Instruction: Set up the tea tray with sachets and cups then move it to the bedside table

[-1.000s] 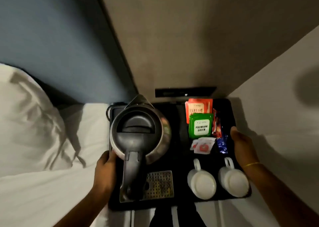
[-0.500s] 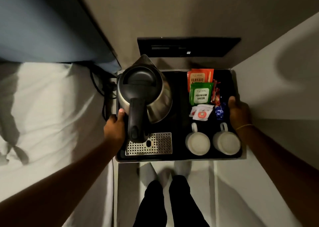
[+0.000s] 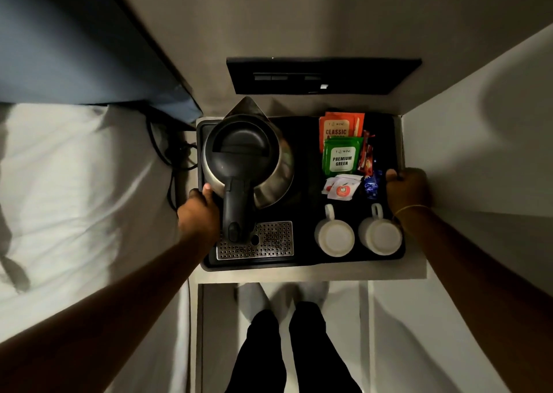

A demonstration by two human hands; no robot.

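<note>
A black tea tray (image 3: pixel 308 141) lies on the pale bedside table (image 3: pixel 314 274). My left hand (image 3: pixel 199 213) grips its left edge and my right hand (image 3: pixel 407 187) grips its right edge. On the tray stand a steel kettle (image 3: pixel 245 156) with a black handle, a perforated metal drip plate (image 3: pixel 269 240), and two white cups (image 3: pixel 334 237) (image 3: pixel 380 237) upside down at the front right. Behind the cups lie an orange sachet (image 3: pixel 339 125), a green sachet (image 3: pixel 341 159), small white sachets (image 3: pixel 341 188), red sticks (image 3: pixel 366 156) and a blue wrapper (image 3: pixel 371 184).
A bed with white sheets (image 3: pixel 74 198) runs along the left, with a blue headboard (image 3: pixel 74 42) behind. A black cable (image 3: pixel 170 159) hangs between bed and table. A dark switch panel (image 3: pixel 323 75) sits on the wall. A white wall (image 3: pixel 478 153) closes the right. My legs (image 3: pixel 290 350) stand below.
The tray has moved away from me and down onto the bedside table, both hands still on its edges. The view has tilted down, showing my legs and the table front.
</note>
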